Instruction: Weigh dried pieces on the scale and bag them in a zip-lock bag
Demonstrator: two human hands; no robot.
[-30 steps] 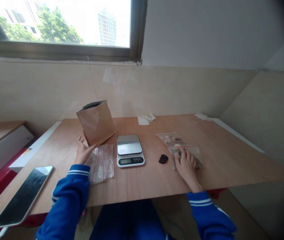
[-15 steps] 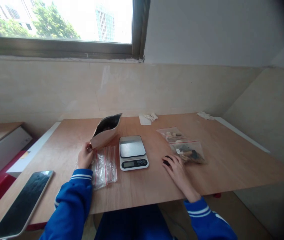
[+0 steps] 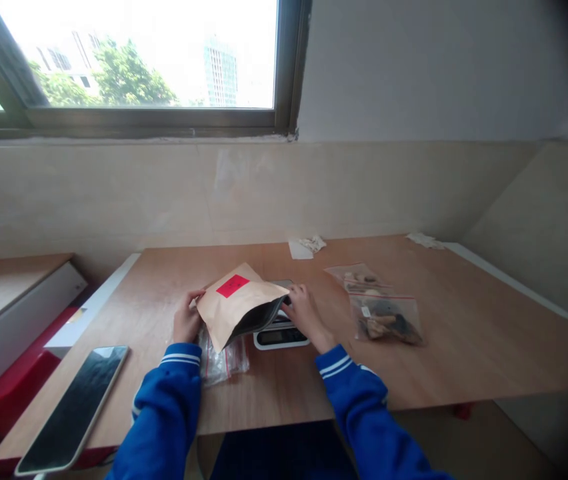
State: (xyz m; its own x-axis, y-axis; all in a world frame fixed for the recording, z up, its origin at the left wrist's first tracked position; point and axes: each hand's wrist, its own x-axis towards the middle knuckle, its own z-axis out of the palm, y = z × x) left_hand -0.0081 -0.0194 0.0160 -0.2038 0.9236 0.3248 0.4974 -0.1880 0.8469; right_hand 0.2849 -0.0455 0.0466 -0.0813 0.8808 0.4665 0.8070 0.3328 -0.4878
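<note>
A brown paper pouch [image 3: 244,300] with a red label and a dark lining is tilted over the kitchen scale [image 3: 281,339], its mouth gaping toward me and to the right. My left hand [image 3: 187,317] grips the pouch's left edge, fingers closed. At the right corner of the mouth, my right hand [image 3: 304,310] has its fingers bent against the rim; part of them is hidden. Most of the scale's plate is covered by the pouch. Clear zip bags [image 3: 224,363] lie under and in front of the pouch, left of the scale.
Right of the scale lie a filled zip bag [image 3: 389,323] with dark and tan pieces and another zip bag [image 3: 359,275] behind it. A phone [image 3: 74,407] rests at the left front. Crumpled tissue [image 3: 314,244] and a white paper [image 3: 301,250] are at the back edge.
The pouch has moved right over the scale and tipped, showing its red label. My right hand has left the spot near the filled bags, where it touched a small dark piece, and reached the pouch's mouth.
</note>
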